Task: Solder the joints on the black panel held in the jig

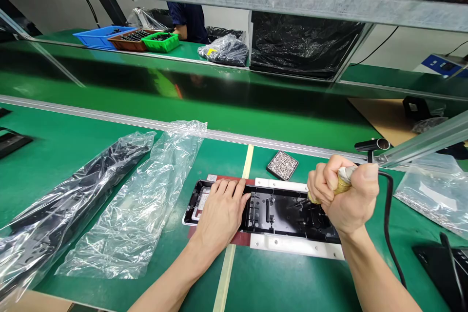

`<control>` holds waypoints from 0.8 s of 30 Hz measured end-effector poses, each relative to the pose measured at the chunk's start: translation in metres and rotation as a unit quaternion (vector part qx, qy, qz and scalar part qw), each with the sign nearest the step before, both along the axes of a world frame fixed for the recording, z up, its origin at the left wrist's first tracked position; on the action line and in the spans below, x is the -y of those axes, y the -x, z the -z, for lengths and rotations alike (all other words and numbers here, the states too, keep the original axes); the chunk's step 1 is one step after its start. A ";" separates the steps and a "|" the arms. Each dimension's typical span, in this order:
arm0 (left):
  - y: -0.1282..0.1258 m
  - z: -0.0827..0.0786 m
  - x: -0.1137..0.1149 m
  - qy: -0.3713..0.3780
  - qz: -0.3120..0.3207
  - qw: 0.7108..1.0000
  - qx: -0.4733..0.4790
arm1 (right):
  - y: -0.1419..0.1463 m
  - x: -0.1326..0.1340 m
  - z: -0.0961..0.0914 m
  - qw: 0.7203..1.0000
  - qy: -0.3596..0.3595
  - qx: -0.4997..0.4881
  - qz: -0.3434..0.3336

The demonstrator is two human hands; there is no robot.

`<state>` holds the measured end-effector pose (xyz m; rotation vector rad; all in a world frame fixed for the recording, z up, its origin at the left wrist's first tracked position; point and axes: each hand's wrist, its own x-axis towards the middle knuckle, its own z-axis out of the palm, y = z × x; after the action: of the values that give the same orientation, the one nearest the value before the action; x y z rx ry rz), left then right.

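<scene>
A long black plastic housing lies in a white fixture on a red mat on the green bench. My left hand rests flat on the housing's left end, fingers stretched out together. My right hand is clenched in a fist round a tape-wrapped tool handle, held upright over the housing's right end. A black cable runs from the tool down past my wrist. The tool's tip is hidden by my fingers.
A small tray of tiny screws sits just behind the fixture. Two clear plastic bags lie to the left, one holding a black part. A bag of small parts lies right. Across the conveyor, coloured bins and a person's torso.
</scene>
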<state>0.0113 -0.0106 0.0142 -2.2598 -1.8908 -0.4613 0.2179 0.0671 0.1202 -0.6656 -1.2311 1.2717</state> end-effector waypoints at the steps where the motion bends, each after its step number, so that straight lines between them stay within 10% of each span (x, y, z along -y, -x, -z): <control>1: 0.000 0.000 0.000 -0.002 0.001 1.000 0.001 | -0.001 0.000 0.000 1.000 0.002 0.001 -0.005; 16: 0.001 0.004 -0.001 -0.011 0.000 1.000 -0.003 | -0.023 -0.011 -0.007 0.978 0.006 0.035 -0.204; 24: 0.001 0.005 -0.001 -0.013 -0.004 1.000 -0.007 | -0.030 -0.016 -0.003 0.983 0.002 0.016 -0.181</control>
<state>0.0103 -0.0101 0.0096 -2.2322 -1.8766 -0.4641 0.2475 0.0827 0.1232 -0.4787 -1.4211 1.5673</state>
